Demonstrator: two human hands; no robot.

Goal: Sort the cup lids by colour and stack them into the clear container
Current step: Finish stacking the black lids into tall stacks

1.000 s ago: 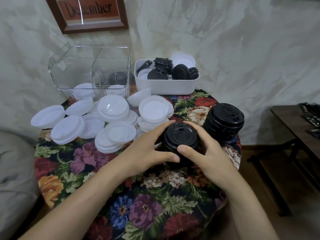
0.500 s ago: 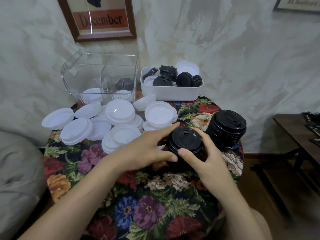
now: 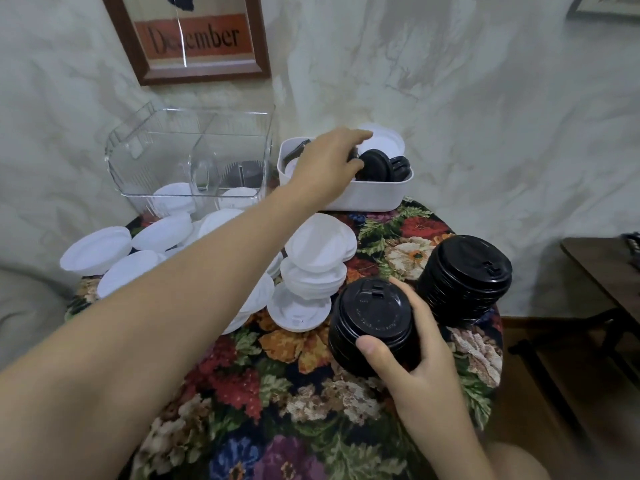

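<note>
Right hand (image 3: 415,365): grasps the near black lid stack (image 3: 372,320), thumb on the near side, fingers round the right side.
Held stack: glossy black nested lids, sip flap on top, standing on the floral tablecloth (image 3: 277,393).
Left hand (image 3: 325,164): over the far white bin (image 3: 367,197), fingers at a black lid (image 3: 375,166); whether it grasps the lid cannot be told.
Taller black stack (image 3: 464,278): just right of the held stack.
White lids (image 3: 311,271): loose piles, left.
Clear container (image 3: 194,161): far left.

Bare forearms, bare left hand (image 3: 323,169), right hand (image 3: 420,370), short thumbnail
</note>
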